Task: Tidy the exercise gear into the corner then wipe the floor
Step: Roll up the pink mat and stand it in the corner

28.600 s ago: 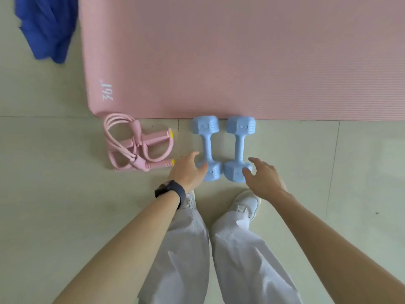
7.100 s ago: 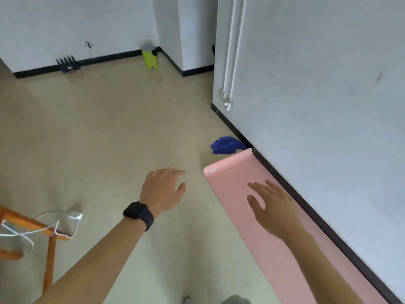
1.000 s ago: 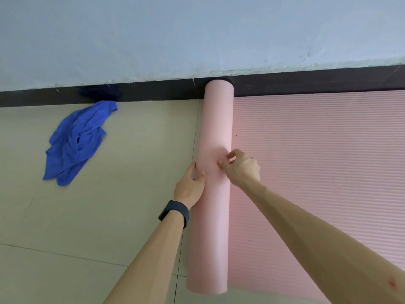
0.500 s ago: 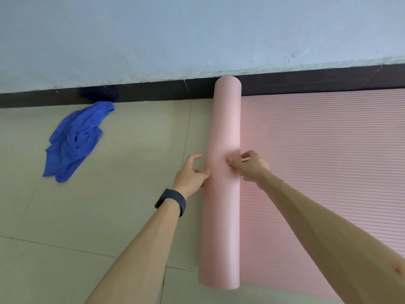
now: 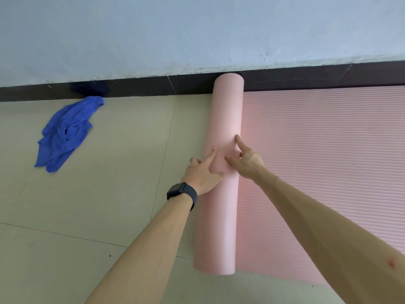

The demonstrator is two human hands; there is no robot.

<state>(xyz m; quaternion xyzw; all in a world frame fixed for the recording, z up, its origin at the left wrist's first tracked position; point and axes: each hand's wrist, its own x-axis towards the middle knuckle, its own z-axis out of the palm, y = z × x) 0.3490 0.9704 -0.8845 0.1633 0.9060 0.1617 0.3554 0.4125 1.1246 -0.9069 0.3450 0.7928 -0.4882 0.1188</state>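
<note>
Head view: left hand (image 5: 202,174), right hand (image 5: 246,163) flat-fingered, pressing mat roll (image 5: 219,227).

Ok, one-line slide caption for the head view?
The left hand and right hand rest on the partly rolled pink mat beside the wall; blue cloth lies on the floor.

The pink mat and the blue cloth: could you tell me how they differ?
The mat is pink, the cloth blue. The mat is partly rolled; the cloth lies crumpled. The left hand and right hand touch the mat; nothing touches the cloth. Both lie on the floor.
</note>
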